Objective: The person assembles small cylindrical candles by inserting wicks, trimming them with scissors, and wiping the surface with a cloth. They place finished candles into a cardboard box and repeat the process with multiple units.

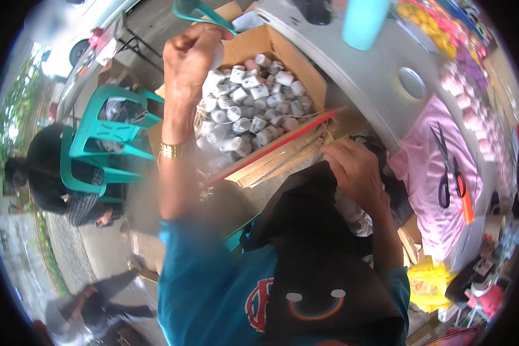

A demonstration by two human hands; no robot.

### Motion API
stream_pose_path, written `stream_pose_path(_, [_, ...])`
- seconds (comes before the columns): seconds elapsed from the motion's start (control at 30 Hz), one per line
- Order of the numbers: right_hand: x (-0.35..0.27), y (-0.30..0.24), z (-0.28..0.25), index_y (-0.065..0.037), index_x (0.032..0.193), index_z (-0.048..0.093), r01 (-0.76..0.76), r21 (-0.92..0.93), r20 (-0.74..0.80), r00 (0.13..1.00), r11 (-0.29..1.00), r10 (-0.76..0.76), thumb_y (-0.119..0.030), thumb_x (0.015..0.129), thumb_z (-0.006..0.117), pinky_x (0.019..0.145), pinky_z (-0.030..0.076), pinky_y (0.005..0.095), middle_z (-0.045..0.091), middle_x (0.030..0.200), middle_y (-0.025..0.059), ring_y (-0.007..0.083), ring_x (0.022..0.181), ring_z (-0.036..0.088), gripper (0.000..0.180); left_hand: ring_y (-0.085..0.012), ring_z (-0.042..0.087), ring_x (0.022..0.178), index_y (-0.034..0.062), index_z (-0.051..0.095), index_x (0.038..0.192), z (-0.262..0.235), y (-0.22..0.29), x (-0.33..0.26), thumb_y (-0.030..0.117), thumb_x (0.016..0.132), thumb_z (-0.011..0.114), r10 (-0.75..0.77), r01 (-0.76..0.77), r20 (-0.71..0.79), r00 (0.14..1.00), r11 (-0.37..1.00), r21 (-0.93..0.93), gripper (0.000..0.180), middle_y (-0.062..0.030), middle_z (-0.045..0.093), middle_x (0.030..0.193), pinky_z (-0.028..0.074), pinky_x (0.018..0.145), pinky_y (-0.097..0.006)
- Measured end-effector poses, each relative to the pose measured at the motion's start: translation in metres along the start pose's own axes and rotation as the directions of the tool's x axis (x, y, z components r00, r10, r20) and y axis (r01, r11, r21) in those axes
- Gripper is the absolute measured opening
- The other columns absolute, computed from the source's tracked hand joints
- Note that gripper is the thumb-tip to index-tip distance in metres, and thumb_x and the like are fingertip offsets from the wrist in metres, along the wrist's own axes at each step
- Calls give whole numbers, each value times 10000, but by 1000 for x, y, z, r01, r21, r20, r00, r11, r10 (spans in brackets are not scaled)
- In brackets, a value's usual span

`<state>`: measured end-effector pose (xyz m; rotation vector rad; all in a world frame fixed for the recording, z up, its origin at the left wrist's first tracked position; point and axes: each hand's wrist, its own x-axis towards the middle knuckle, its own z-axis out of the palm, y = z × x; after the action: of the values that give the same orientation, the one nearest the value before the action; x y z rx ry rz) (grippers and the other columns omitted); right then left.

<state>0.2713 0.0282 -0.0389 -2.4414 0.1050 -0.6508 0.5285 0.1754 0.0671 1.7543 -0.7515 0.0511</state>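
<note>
My left hand (191, 57) is raised above a cardboard box (294, 63), fingers closed around a small white cup-like piece. The box holds several small white cups (254, 109). A gold bracelet (172, 150) sits on my left wrist. Lower down, my right hand (354, 167) grips the top edge of a black bag (317, 259) held open against my body, with a few white pieces showing inside by my wrist.
A grey table (357, 81) to the right carries a teal cup (363, 23), pink cloth (438, 190) with scissors (451, 173) and rows of coloured pieces. Teal plastic chairs (106, 132) and a seated person (52, 173) are at left; another person (92, 305) crouches below.
</note>
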Motion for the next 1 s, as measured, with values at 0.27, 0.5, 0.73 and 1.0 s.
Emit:
stream_pose_path(0.27, [47, 16, 11, 17, 986, 669, -163, 249, -134, 970, 955, 201, -13, 895, 583, 706, 504, 273, 686, 897, 110, 168, 766, 650, 129, -225, 663, 740, 138, 743, 900, 26, -106, -48, 216, 814, 685, 6, -415, 562, 827, 681, 603, 130, -70, 657, 854, 539, 646, -335])
stream_pose_path(0.5, [29, 13, -2, 23, 1000, 674, -182, 146, -121, 972, 972, 200, -12, 897, 580, 686, 503, 259, 695, 900, 100, 146, 754, 645, 144, -237, 652, 774, 170, 723, 751, 114, -168, -62, 190, 743, 666, 172, -743, 776, 607, 468, 478, 61, -59, 583, 880, 363, 1025, -512])
stream_pose_path(0.73, [23, 6, -15, 10, 1020, 676, -216, 216, -216, 941, 952, 262, -11, 890, 585, 685, 505, 243, 690, 973, 99, 128, 753, 643, 160, -170, 665, 611, 110, 752, 784, 94, -101, -34, 193, 787, 711, 73, -528, 758, 648, 760, 378, 92, -34, 685, 656, 527, 564, -314])
stream_pose_path(1.0, [32, -28, -21, -1, 999, 684, -332, 493, -70, 906, 804, 417, -31, 888, 597, 673, 493, 272, 685, 924, 101, 152, 787, 628, 145, -193, 628, 594, 67, 731, 762, 73, 17, -22, 74, 737, 701, 437, -644, 770, 464, 763, -45, 39, -50, 656, 684, 463, 547, -329])
